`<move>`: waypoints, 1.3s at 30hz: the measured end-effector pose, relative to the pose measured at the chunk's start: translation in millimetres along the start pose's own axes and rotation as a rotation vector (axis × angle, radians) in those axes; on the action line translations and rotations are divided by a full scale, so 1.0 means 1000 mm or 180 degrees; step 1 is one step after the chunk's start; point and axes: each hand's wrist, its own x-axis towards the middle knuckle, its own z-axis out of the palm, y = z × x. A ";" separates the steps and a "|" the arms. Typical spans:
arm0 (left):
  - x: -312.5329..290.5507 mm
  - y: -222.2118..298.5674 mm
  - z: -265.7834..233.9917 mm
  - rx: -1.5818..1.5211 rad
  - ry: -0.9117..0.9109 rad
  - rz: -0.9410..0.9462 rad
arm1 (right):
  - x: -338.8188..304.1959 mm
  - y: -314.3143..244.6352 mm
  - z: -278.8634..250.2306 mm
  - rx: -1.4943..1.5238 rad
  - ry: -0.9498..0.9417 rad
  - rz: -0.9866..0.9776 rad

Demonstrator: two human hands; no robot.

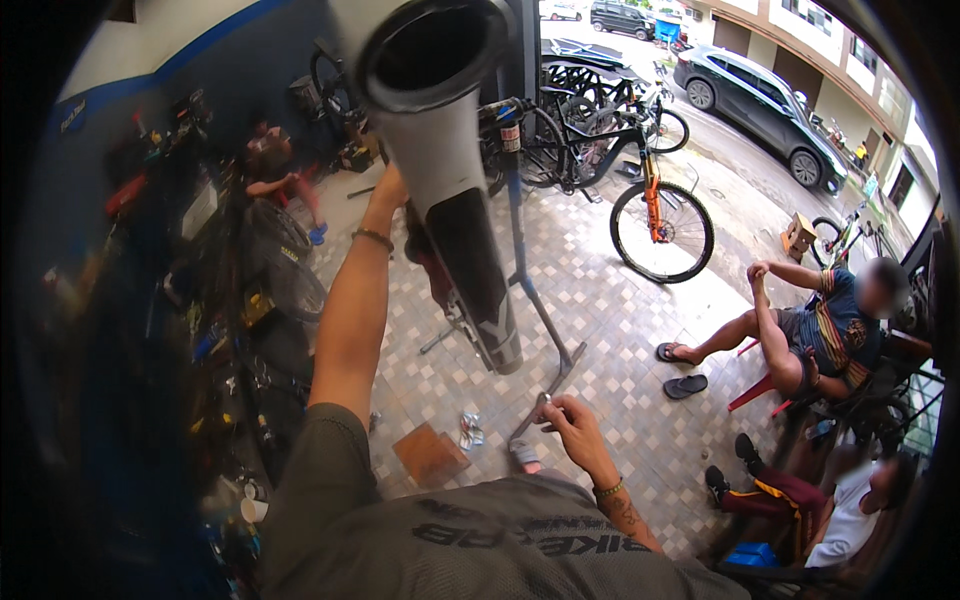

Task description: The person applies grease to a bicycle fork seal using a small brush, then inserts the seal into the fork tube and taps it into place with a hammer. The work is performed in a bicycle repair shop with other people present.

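A grey and black bicycle frame point(470, 230) rises close in front of me, with the round dark opening of its tube at the top. My left arm is stretched up beside it. My left hand point(393, 188) reaches the frame's left side, its fingers hidden behind the tube. Lower down, to the right of the frame, is my right hand point(575, 425), its thumb and fingers pinched together around something small that I cannot make out. Just past those fingertips runs the leg of a grey stand point(565, 365), whose pole point(516, 215) goes up behind the frame.
Orange-forked mountain bike point(655, 205) and other bikes stand toward the street, where a dark car point(765, 105) is parked. Two people sit at the right, near a black slipper point(685, 386). Another person point(275, 165) sits far left. Cardboard point(428, 453) lies on the tiles. Tools crowd the left.
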 end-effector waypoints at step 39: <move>-0.516 0.180 -0.015 -0.0185 0.1334 0.0556 | -0.039 -0.082 0.105 0.0603 -0.1284 -0.1181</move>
